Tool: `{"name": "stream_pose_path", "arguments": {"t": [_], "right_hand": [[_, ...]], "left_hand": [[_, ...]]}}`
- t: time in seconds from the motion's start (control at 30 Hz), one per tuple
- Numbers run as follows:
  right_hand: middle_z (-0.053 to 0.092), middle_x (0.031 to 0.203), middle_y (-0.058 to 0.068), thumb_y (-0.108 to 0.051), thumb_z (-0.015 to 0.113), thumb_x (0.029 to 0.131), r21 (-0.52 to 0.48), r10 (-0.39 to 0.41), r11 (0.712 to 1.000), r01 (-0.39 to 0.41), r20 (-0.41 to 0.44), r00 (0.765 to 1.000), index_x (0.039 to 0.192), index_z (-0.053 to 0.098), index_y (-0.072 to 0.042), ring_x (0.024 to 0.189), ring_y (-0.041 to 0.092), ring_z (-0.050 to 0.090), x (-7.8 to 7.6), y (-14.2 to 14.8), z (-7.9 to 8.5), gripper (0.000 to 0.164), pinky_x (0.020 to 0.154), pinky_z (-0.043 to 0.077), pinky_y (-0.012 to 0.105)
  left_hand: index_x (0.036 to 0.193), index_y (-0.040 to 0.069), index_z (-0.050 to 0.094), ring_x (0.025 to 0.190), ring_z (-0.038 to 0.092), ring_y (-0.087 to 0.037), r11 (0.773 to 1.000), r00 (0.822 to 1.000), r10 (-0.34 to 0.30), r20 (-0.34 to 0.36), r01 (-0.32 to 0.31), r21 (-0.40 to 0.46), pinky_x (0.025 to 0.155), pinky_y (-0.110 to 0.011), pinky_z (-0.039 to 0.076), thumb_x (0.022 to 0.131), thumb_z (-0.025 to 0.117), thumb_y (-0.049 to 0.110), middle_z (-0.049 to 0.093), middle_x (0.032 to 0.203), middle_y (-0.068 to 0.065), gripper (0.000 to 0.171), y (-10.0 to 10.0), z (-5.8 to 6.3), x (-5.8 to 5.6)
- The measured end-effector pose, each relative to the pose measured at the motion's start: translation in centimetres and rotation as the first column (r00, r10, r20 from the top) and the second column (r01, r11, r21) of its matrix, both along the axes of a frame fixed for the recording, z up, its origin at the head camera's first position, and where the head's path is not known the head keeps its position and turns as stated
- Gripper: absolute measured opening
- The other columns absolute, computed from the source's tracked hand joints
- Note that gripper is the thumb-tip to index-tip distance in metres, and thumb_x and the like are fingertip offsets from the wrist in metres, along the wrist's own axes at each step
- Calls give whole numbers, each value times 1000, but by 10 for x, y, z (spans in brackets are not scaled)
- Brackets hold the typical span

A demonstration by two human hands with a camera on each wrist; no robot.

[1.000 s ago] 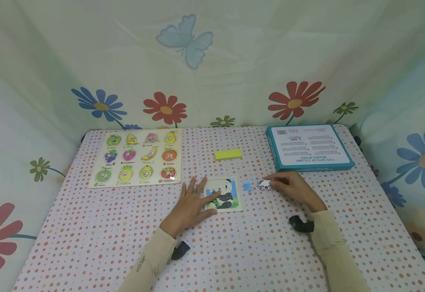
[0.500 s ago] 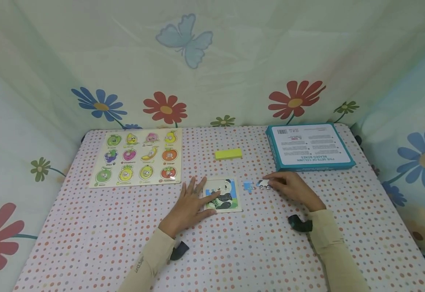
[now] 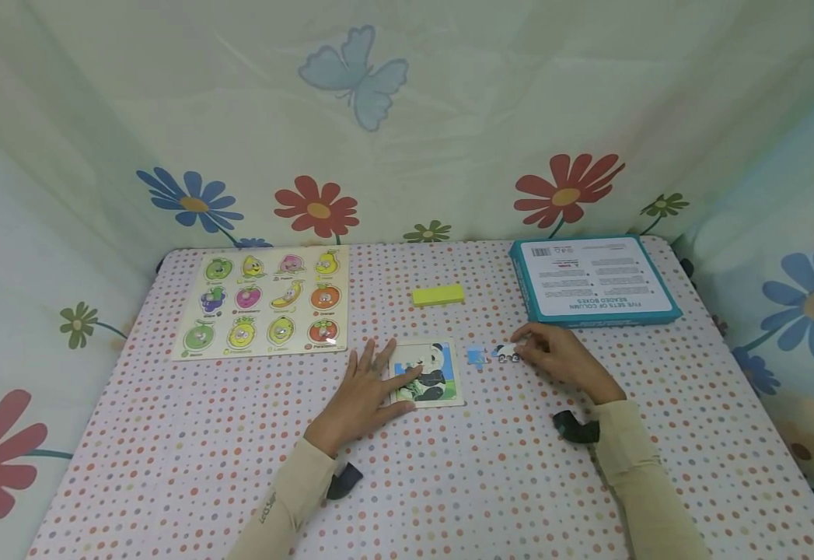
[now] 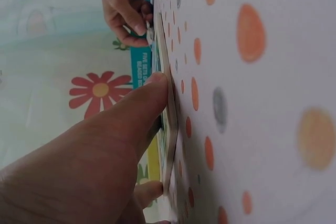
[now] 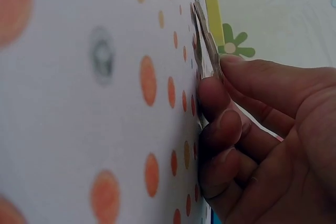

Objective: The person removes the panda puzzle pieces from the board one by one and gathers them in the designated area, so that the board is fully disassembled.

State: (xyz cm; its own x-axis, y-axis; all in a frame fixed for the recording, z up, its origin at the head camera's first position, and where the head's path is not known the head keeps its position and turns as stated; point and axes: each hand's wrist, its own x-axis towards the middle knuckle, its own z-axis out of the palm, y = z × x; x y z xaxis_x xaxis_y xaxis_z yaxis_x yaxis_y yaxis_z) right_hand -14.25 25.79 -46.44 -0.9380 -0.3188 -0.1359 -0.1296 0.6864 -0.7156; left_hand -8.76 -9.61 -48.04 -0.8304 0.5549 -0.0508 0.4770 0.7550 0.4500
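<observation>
My left hand (image 3: 361, 397) lies spread over a small square panda puzzle (image 3: 446, 373), its fingers and thumb resting on the left side and middle. The upper left of the puzzle shows bare wood, and the hand hides part of the picture. To its right, my right hand (image 3: 560, 362) pinches a puzzle piece with a panda face (image 3: 507, 354) at its right end. In the right wrist view, that thin wooden piece (image 5: 209, 43) tilts up from the table between thumb and fingers. A blue puzzle piece (image 3: 476, 355) lies between the held piece and the puzzle.
A yellow block (image 3: 438, 295) lies behind the panda puzzle. At the back left is a fruit puzzle board (image 3: 186, 327), and at the back right a teal and white box (image 3: 595, 280). A dotted cloth (image 3: 448, 482) covers the table, with a flowered curtain (image 3: 239, 117) behind.
The right hand's fingers have shifted slightly on the panda-face piece, and more of the printed face now shows. The left hand and the puzzle have stayed in place.
</observation>
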Motion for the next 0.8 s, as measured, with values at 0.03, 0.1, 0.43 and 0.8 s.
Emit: {"name": "stream_pose_path", "arguments": {"t": [0.03,0.1,0.43,0.8], "right_hand": [[58,74,4,-13,62,94,-2,-2,1000,2,2,1000,111,64,-5,59,12,47,0,0,0,20,52,40,25],[58,74,4,-13,62,94,-3,-4,1000,4,2,1000,111,65,-5,58,12,47,0,0,1,19,52,40,25],[58,71,3,-14,63,93,-10,-8,1000,8,-18,1000,109,65,-4,55,10,46,-1,0,0,19,50,40,24],[59,74,2,-14,63,93,-18,-1,1000,-1,-130,991,105,67,-7,62,13,49,-1,-25,10,14,55,41,24]], "left_hand": [[144,36,42,145,-1,-43,1000,1000,0,0,0,-3,113,-63,2,93,53,53,8,161,-13,55,0,0,0],[144,35,43,145,-1,-43,1000,1000,1,3,-1,0,113,-63,2,93,53,53,8,161,-13,55,0,-1,0],[145,36,41,145,-3,-42,1000,1000,2,19,-2,-7,113,-62,1,93,51,54,5,161,-11,55,0,1,-1],[145,37,40,146,-3,-41,1000,1000,1,21,-1,-10,113,-62,1,94,51,54,4,161,-10,56,-1,0,0]]}}
